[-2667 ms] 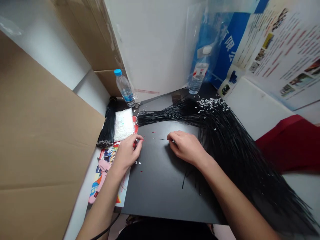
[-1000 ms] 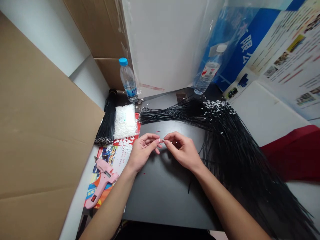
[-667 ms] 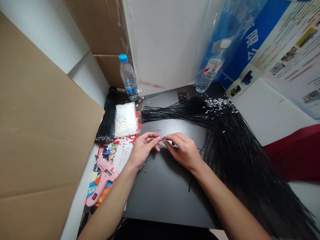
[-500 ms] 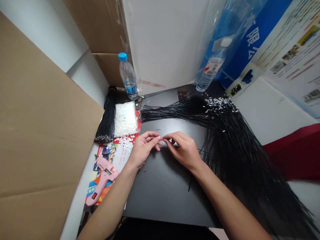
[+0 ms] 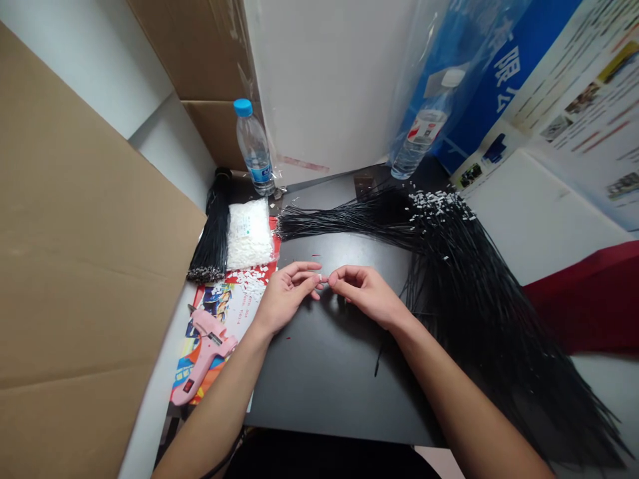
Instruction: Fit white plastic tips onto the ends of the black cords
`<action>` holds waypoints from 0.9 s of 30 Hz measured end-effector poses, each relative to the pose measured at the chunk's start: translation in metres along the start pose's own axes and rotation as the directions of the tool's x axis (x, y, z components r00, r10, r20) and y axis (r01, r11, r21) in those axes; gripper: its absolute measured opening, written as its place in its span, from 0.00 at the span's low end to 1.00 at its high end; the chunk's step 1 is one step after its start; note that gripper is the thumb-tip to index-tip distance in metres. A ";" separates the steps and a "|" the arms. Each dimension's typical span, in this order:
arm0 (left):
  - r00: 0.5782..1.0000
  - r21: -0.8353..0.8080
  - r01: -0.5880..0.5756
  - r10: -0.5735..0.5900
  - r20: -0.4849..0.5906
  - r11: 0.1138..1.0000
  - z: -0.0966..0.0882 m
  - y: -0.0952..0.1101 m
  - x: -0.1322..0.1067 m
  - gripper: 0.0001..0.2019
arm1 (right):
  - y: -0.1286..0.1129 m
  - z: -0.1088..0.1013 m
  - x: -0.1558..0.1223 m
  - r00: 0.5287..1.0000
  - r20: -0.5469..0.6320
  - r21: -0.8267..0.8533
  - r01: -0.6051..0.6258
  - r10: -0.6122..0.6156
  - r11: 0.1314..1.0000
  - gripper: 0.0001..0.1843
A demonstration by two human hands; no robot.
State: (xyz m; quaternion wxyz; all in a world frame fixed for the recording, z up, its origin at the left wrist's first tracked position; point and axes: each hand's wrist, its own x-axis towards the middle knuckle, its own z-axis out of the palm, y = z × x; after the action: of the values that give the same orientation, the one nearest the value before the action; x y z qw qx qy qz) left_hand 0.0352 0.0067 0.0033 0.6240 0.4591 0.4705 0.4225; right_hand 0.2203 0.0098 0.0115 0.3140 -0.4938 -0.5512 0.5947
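Presently, from the head-worn camera, the person's left hand (image 5: 287,299) is partly closed, thumb and forefinger converging on a tiny white plastic piece (image 5: 319,279), apparently pinched at the fingertips; the piece is too small for its long axis to be determined. The right hand (image 5: 367,296) lies just right of that piece, fingers curved and tips nearly touching it; whether it grips anything cannot be determined. The left hand is the nearer of the two. Both are positioned over a flat matt-black surface (image 5: 324,386). A long bundle of thin black wires (image 5: 464,313) fans out beyond the right hand, while a clear bag of white plastic pieces (image 5: 248,234) and a pink glue gun (image 5: 204,356) lie beyond the left hand.
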 end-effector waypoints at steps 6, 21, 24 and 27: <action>0.998 -0.015 0.061 -0.061 0.003 0.998 -0.001 -0.003 0.000 0.16 | 0.002 -0.002 -0.001 1.000 0.004 -0.039 -0.014 0.014 0.999 0.19; 0.994 -0.077 0.108 -0.107 0.012 0.991 0.002 -0.006 0.002 0.16 | 0.007 0.000 0.002 0.998 -0.010 -0.116 0.053 -0.055 0.992 0.16; 0.993 -0.104 0.116 -0.115 0.015 0.988 0.002 -0.008 0.002 0.16 | 0.010 0.002 0.003 0.996 -0.032 -0.126 0.074 -0.078 0.989 0.15; 0.994 -0.123 0.111 -0.111 0.011 0.986 0.002 -0.010 0.003 0.16 | 0.013 0.005 0.002 0.990 -0.062 -0.158 0.118 -0.129 0.980 0.14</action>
State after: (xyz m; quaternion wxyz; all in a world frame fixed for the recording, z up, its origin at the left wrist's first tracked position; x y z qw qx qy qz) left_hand 0.0384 0.0067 -0.0067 0.6747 0.3934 0.4670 0.4145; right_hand 0.2170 0.0076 -0.0018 0.3310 -0.5023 -0.6133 0.5118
